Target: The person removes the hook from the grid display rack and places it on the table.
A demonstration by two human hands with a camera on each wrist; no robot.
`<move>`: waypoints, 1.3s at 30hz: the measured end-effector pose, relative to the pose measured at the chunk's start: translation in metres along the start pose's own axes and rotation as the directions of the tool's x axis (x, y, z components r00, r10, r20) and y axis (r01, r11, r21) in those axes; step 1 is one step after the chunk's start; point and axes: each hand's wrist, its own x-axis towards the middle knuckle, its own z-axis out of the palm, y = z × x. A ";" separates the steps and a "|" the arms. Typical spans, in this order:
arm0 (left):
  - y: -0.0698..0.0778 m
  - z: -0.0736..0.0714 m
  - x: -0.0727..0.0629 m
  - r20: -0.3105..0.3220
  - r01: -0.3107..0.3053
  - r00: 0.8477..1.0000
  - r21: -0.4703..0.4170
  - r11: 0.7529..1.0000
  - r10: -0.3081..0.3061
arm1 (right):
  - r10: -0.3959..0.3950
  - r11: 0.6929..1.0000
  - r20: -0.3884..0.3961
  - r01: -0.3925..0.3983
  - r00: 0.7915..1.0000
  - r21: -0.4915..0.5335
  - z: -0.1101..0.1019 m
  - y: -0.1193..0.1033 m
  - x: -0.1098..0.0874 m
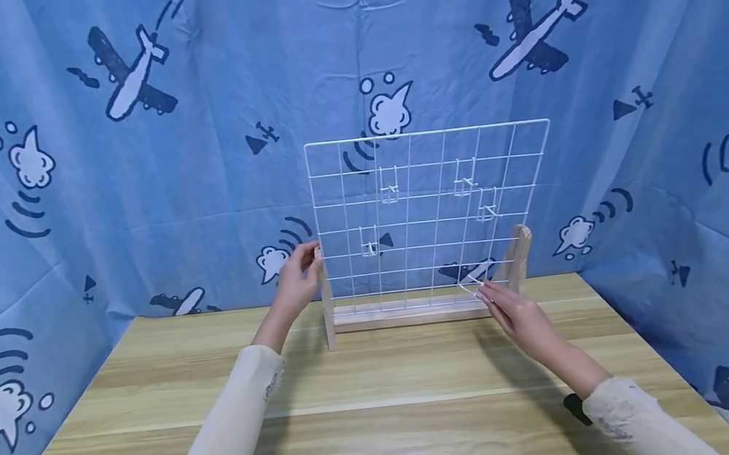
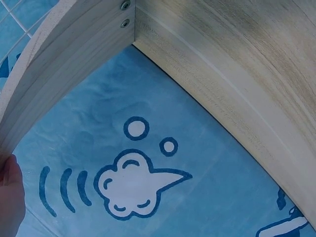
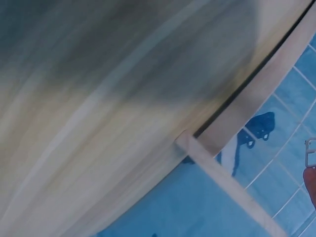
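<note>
A white wire grid panel (image 1: pixel 426 132) stands upright in a wooden stand (image 1: pixel 406 321) at the back of the table. My left hand (image 1: pixel 297 281) holds the top of the left wooden post (image 1: pixel 329 311); the left wrist view shows its fingertips (image 2: pixel 14 173) on that post's edge. In front of the grid's lower right part, my right hand (image 1: pixel 523 318) pinches a white wire hook (image 1: pixel 466 288). A bit of the hook (image 3: pixel 307 148) shows above a fingertip at the right wrist view's edge. Several similar hooks (image 1: pixel 390 194) hang on the grid.
The right wooden post (image 1: pixel 520 256) rises just beyond my right hand. A wood-grain table (image 1: pixel 383 416) spreads out below. Blue patterned cloth (image 1: pixel 226 87) hangs behind and on both sides. A small black object (image 1: pixel 576 409) shows beside my right sleeve.
</note>
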 end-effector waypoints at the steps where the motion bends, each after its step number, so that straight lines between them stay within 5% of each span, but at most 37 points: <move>1: 0.000 0.000 0.000 0.000 0.004 1.000 -0.002 1.000 -0.004 | -0.009 1.000 0.008 0.009 1.000 0.000 0.000 0.002 -0.001; 11: -0.001 0.003 -0.001 0.002 0.001 1.000 -0.016 1.000 -0.001 | -0.097 0.995 0.097 0.100 0.991 -0.027 -0.002 0.014 -0.014; 26: 0.000 0.001 -0.001 0.000 0.009 1.000 0.005 1.000 -0.009 | -0.113 0.992 0.211 0.121 0.971 -0.024 0.006 0.022 -0.018; 39: 0.002 0.000 -0.001 -0.007 -0.002 1.000 0.015 1.000 0.002 | -0.212 0.976 0.293 0.217 0.932 0.016 0.016 0.032 -0.021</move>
